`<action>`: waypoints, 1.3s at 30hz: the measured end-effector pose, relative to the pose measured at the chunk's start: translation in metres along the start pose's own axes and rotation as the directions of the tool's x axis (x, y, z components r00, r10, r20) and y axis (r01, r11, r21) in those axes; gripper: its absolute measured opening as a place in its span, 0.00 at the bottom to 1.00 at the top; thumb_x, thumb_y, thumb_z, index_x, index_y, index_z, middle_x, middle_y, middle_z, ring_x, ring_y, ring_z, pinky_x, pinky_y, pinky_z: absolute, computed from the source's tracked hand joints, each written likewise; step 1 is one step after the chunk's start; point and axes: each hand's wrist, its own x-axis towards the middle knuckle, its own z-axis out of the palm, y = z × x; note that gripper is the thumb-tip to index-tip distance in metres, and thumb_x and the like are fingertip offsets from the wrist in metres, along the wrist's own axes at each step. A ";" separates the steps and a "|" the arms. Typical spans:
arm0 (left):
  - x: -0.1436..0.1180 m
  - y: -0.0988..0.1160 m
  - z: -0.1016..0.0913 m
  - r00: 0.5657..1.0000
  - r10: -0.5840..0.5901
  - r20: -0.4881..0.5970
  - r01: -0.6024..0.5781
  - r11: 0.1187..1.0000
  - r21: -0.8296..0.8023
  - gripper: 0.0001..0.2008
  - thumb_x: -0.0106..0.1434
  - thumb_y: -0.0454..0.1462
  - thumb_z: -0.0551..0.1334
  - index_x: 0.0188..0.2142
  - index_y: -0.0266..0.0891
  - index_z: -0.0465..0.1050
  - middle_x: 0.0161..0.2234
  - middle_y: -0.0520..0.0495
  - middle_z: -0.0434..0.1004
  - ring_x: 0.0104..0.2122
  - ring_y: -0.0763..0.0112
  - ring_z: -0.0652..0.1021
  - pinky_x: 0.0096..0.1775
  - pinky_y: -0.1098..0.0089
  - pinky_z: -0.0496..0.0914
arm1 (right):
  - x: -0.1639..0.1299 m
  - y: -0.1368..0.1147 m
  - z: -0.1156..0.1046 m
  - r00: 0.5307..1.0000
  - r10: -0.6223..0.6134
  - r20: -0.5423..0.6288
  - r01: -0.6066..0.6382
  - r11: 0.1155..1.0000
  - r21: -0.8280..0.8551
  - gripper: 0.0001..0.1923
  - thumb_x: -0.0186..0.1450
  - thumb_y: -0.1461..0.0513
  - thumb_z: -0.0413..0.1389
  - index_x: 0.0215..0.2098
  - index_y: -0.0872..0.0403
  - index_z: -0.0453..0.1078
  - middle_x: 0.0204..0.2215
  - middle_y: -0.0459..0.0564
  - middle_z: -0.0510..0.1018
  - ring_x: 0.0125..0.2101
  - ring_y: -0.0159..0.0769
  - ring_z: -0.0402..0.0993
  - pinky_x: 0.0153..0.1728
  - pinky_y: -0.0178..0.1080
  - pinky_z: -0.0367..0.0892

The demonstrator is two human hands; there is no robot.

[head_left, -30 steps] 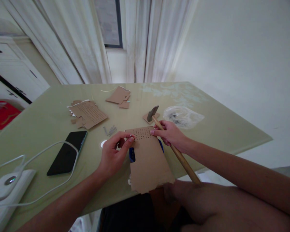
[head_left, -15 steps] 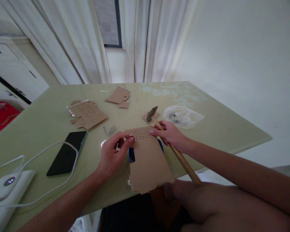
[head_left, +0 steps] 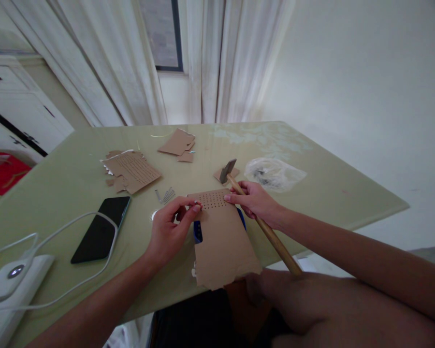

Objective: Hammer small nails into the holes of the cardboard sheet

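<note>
A piece of brown cardboard with rows of small punched holes near its far end lies in front of me, over a blue object that is mostly hidden. At the left of the holes, my left hand pinches a small nail between thumb and fingertips; most of it is covered. My right hand is wrapped around the wooden handle of a hammer, its metal head pointing away from me. The right thumb rests by the cardboard's right edge. Several loose nails lie beyond my left hand.
Torn, perforated cardboard pieces lie on the left, with more scraps farther back. A clear plastic bag sits beyond my right hand. On the left are a black phone, a white cable and a white power strip.
Almost nothing differs. Both hands keep their places, with the hammer and the nail still held; only the camera view has shifted very slightly.
</note>
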 end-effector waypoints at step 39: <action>0.008 0.012 -0.005 0.963 0.261 0.058 -0.267 0.954 0.139 0.05 0.71 0.36 0.67 0.38 0.42 0.82 0.27 0.56 0.77 0.23 0.75 0.69 0.28 0.72 0.64 | -0.065 -0.095 0.012 0.848 -0.356 0.394 0.505 0.314 -0.804 0.18 0.80 0.57 0.54 0.32 0.52 0.63 0.24 0.42 0.65 0.26 0.32 0.58 0.32 0.40 0.46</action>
